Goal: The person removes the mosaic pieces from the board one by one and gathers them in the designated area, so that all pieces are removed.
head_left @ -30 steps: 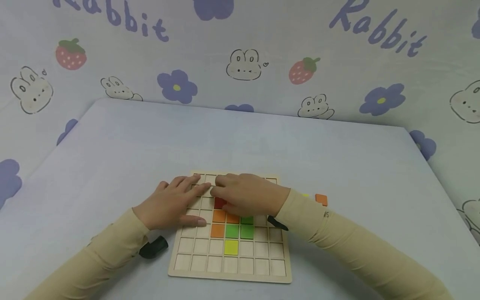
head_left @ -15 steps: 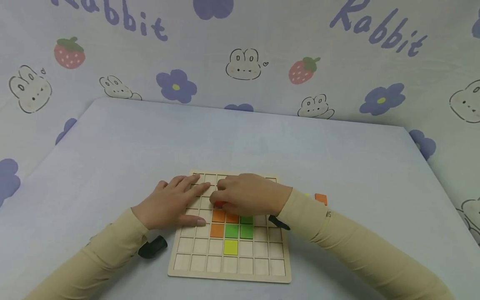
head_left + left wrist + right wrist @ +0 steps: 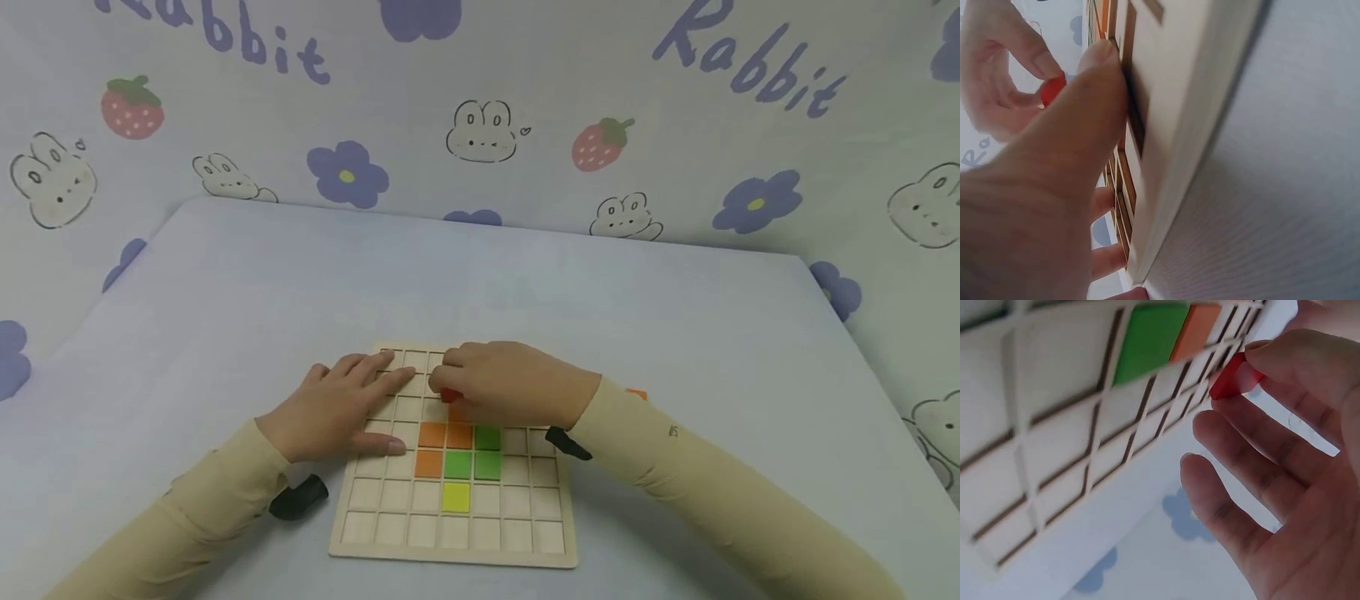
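A square wooden grid board (image 3: 453, 552) lies on the table, with several coloured tiles set in its middle cells. Orange tiles (image 3: 432, 435) are beside green tiles (image 3: 487, 466), and a yellow tile (image 3: 456, 497) sits below them. My right hand (image 3: 517, 387) pinches a red tile (image 3: 1230, 380) between thumb and index finger, tilted just over the upper part of the board; its other fingers hang loosely bent. Spread along the board's left side, my left hand (image 3: 326, 408) rests with fingers straight, its thumb (image 3: 1088, 94) lying across the cells.
Right of the board, an orange tile (image 3: 637, 394) lies on the table, mostly covered by the right sleeve (image 3: 660, 442). Black wrist gear (image 3: 300, 497) shows under the left cuff. A printed cloth (image 3: 525, 75) hangs behind the table.
The right hand has lifted the red tile out of its cell and moved slightly right, leaving bare wood there. A yellow tile beyond the right sleeve is now hidden. The left hand stays put.
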Tool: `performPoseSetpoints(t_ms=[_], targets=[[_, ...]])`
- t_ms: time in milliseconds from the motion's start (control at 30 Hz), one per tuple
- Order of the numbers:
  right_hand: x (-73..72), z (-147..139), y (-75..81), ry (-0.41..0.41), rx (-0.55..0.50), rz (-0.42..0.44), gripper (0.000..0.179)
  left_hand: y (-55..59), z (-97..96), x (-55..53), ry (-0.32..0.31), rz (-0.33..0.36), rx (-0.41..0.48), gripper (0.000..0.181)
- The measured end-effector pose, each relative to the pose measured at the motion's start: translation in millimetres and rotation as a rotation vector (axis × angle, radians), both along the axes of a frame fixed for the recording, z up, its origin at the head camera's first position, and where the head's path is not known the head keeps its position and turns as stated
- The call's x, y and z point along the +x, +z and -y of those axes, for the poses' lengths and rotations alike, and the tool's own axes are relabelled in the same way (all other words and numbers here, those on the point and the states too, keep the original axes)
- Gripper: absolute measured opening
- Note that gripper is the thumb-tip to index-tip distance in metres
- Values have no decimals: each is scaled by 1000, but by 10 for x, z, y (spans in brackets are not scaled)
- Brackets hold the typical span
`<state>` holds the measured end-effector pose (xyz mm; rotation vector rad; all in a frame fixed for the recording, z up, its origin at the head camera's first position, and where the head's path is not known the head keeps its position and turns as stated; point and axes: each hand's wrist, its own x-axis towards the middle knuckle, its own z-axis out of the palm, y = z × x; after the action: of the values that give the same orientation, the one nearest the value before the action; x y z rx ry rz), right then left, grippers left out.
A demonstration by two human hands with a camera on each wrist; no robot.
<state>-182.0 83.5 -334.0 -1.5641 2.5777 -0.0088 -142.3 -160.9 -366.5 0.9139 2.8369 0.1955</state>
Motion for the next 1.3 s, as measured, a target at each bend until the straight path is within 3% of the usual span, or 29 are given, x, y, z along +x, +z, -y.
performPoseSetpoints(t_ms=[200,467,667,933,1300], targets=[[18,-412,61,-97,-57,-11,20,-7,2,13,-10,-9,16,82],[100,-1134,109,-342,-30,-18,38,-68,39,37,-1,-20,22,84],[166,-1639,106,-522,-10,47,24,-67,34,46,-3,-36,35,82],[277,-2016,-16,-515,26,13,21,-32,15,36,-8,-33,33,83],[348,-2130,-85,-494,51,17,22,-1,-13,26,-21,-32,39,82]])
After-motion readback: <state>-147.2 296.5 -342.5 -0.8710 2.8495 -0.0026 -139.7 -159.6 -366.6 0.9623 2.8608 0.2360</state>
